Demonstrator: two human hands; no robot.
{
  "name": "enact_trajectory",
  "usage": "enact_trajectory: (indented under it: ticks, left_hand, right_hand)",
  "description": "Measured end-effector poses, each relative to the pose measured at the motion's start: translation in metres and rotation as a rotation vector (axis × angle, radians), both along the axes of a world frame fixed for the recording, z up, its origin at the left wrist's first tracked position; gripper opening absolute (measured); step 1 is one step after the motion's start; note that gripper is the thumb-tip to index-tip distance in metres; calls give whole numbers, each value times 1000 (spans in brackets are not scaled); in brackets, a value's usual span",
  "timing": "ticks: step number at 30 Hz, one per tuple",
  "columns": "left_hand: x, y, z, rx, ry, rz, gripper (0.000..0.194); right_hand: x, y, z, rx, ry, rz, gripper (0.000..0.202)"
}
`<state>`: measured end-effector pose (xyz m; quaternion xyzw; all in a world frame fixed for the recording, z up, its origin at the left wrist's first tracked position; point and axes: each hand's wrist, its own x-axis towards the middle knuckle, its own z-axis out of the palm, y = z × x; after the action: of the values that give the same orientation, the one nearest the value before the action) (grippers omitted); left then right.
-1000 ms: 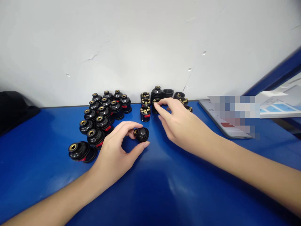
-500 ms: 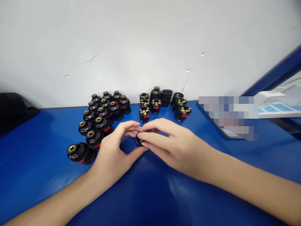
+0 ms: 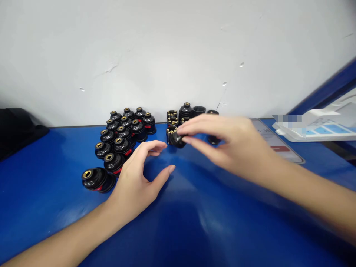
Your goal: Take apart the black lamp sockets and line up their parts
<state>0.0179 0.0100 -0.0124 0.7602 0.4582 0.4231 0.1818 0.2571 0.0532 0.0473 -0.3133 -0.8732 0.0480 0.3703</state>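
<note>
My right hand point(image 3: 222, 141) pinches a small glossy black lamp holder cap point(image 3: 177, 140) between thumb and fingers. The cap is in front of an open lamp holder base point(image 3: 170, 132) with brass contacts and partly covers it; whether they touch I cannot tell. Lower on the table, my left hand point(image 3: 141, 176) curves with thumb and fingers apart, nothing between them. Close beside its wrist and knuckles stand domed black lamp holders with brass-ringed tops and red parts, such as the nearest one point(image 3: 97, 180).
Several domed lamp holders point(image 3: 122, 129) stand in rows at left on the blue table point(image 3: 178, 230). Behind my right hand are more bases point(image 3: 172, 113), a domed holder point(image 3: 185, 109) and a black sleeve point(image 3: 199, 110). A flat printed panel point(image 3: 278, 144) lies right; a white wall point(image 3: 178, 55) rises behind.
My right hand has moved away from the left, up toward the bases, with the black cap in it. My left hand has stayed in place and its fingers no longer touch the piece.
</note>
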Motion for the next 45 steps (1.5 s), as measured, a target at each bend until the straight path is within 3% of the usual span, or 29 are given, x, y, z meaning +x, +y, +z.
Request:
enact_trajectory:
  ticks: [6, 13, 25, 45]
  left_hand:
    - [1, 0, 0, 32, 25, 6, 34]
    - [-1, 1, -1, 45, 33, 5, 32]
    - [0, 1, -1, 40, 35, -1, 31]
    - [-1, -1, 1, 91, 80, 11, 30]
  right_hand:
    - [11, 53, 20, 108, -33, -227, 22]
    - [7, 90, 17, 112, -120, -271, 23]
    - [11, 104, 4, 139, -155, -250, 25]
    - [5, 93, 8, 144, -87, -272, 25]
